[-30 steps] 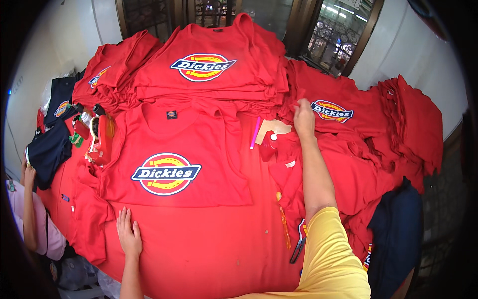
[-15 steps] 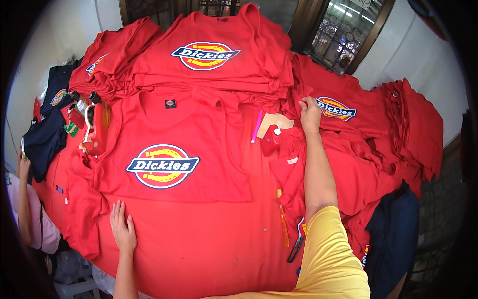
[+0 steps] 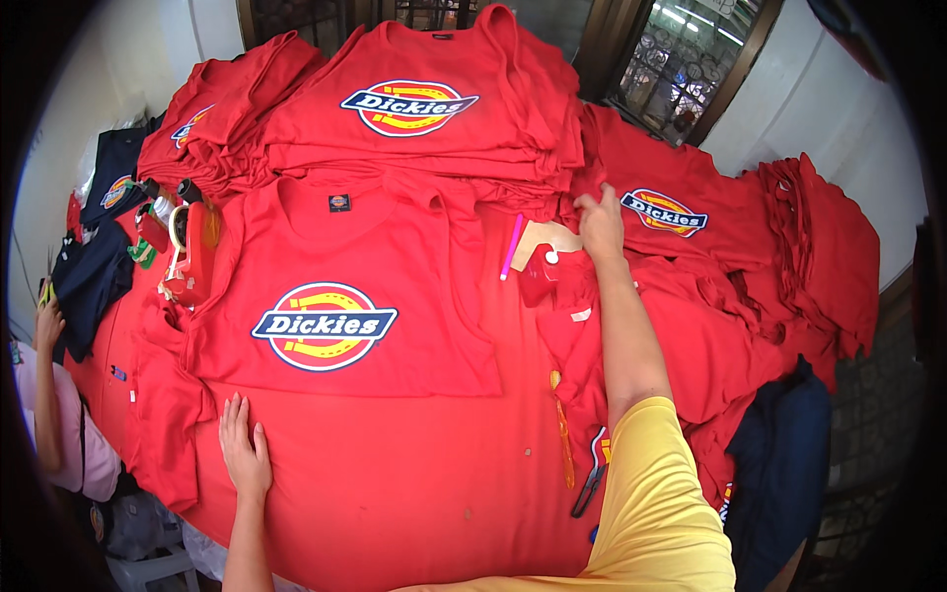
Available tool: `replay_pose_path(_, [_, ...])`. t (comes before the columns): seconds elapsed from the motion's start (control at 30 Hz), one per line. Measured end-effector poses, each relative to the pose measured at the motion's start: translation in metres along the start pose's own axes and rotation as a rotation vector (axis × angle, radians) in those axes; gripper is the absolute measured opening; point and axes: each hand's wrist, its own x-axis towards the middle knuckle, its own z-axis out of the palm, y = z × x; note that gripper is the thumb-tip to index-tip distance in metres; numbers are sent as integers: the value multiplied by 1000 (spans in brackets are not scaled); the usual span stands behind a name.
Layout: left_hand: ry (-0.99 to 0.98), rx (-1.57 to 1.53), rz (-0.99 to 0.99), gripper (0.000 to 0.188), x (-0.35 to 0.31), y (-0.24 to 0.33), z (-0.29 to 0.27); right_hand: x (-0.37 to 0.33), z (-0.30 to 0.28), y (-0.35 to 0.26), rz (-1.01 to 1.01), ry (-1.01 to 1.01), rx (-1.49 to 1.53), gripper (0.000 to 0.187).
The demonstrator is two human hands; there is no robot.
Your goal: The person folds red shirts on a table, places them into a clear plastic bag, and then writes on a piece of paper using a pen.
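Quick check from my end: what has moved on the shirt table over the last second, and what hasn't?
Little has changed. The right hand stays stretched out to the red printed T-shirt on the right-hand pile, its fingers on the cloth, without a visible grip. The left hand still rests flat on the red table cover, below the spread red T-shirt with the oval print. Pink pen, shirt stacks and black snips lie unmoved.

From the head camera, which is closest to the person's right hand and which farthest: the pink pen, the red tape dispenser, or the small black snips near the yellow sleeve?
Measured from the right hand:
1. Pink pen, just to its left, beside the tan card.
2. Black snips, well below it, by the yellow sleeve at the table's near edge.
3. Red tape dispenser, far across on the left side.
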Motion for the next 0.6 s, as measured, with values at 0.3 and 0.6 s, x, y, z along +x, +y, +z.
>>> replay_pose_path(0.3, [-14, -15, -7, 45, 2, 7, 0, 9, 5, 45, 275, 352, 376, 10])
replay_pose_path(0.6, [-3, -3, -15, 45, 0, 4, -2, -10, -8, -8, 88, -261, -46, 15])
